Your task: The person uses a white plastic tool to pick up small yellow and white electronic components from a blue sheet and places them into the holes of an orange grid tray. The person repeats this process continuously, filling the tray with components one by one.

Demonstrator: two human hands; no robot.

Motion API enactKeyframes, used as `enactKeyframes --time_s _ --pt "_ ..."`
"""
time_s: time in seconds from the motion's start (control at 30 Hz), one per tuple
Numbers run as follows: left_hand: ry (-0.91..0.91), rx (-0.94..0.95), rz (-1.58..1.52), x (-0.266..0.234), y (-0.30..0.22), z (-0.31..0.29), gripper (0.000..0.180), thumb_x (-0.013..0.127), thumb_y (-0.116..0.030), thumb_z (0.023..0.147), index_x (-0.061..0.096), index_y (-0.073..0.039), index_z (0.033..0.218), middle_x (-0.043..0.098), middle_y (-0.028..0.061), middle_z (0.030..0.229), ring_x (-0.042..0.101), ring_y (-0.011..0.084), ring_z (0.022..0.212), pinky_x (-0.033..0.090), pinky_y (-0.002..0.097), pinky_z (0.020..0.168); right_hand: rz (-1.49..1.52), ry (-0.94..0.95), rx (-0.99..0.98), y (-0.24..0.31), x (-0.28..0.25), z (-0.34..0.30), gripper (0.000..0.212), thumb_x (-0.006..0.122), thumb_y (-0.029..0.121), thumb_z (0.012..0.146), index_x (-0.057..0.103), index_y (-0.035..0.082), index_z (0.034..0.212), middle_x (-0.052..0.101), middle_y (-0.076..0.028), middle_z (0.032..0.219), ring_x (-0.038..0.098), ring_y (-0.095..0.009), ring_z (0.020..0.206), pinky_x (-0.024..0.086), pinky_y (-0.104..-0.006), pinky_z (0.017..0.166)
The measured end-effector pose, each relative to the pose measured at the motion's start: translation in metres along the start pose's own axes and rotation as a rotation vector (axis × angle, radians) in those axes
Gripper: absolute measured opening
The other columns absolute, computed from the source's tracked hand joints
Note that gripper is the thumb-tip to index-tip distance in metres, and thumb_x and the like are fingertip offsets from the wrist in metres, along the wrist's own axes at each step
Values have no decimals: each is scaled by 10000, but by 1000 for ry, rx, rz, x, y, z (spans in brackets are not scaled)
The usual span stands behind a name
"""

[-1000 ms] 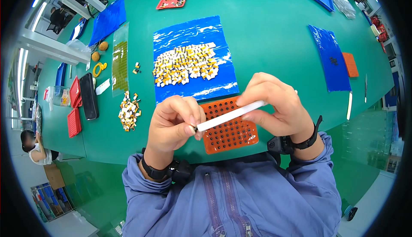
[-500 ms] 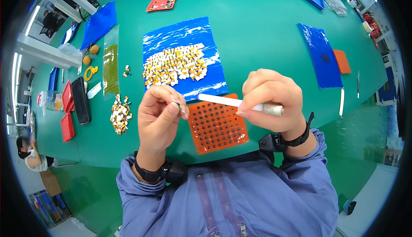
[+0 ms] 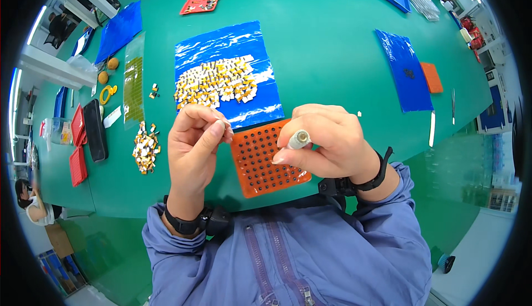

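Note:
My left hand (image 3: 195, 145) is closed in a pinch beside the left edge of an orange tray (image 3: 239, 165); what its fingertips hold is too small to name. In the fist of my right hand (image 3: 332, 140) is a white pen-shaped tool (image 3: 300, 139), its wrapped butt end facing up and its tip hidden. That hand hovers over the tray's right part. Rows of small black round parts sit in the tray. Just beyond it, many small white-and-yellow pieces (image 3: 216, 81) lie on a blue sheet (image 3: 219, 40).
Left of me lie a loose pile of similar pieces (image 3: 146, 150), a black case (image 3: 97, 131), red trays (image 3: 78, 165) and yellow scissors (image 3: 108, 94). A red tray of parts (image 3: 201, 1) sits farther back. At right are another blue sheet (image 3: 402, 68), an orange block (image 3: 431, 78) and tweezers (image 3: 453, 106).
My right hand has moved left and tipped the pen-shaped tool from lying sideways to butt end up. My left hand keeps its pinch. The whole view has shifted slightly.

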State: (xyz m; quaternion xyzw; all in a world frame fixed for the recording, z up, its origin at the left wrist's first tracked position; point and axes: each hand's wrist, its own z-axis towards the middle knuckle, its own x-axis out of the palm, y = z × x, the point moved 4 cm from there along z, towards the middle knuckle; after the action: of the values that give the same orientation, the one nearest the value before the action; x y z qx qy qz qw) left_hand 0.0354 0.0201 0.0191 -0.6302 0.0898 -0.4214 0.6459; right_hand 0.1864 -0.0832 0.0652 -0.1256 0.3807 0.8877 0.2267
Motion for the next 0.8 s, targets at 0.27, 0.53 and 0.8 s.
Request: enactKeyframes --time_s 0.27,0.53,0.8 --pt "-272 -150 1274 -86 -60 -7 102 598 -49 776 595 37 830 600 51 721 540 78 614 413 200 564 212 -193 157 -8 -23 -6 146 698 44 690 557 14 712 567 -32 642 482 -79 507 369 -211 445" --pt "212 40 1617 -66 -46 19 109 660 -121 681 635 -44 754 599 110 777 567 266 771 438 338 686 220 -201 124 -2 -25 -7 123 678 34 710 559 5 719 566 -34 639 478 -72 491 369 -198 455" --pt "280 116 1599 -44 6 49 182 682 -118 675 530 -64 760 471 95 837 464 271 855 389 349 740 212 -279 191 -14 -30 -10 128 663 32 727 541 10 696 566 -37 640 493 -65 511 375 -199 456"
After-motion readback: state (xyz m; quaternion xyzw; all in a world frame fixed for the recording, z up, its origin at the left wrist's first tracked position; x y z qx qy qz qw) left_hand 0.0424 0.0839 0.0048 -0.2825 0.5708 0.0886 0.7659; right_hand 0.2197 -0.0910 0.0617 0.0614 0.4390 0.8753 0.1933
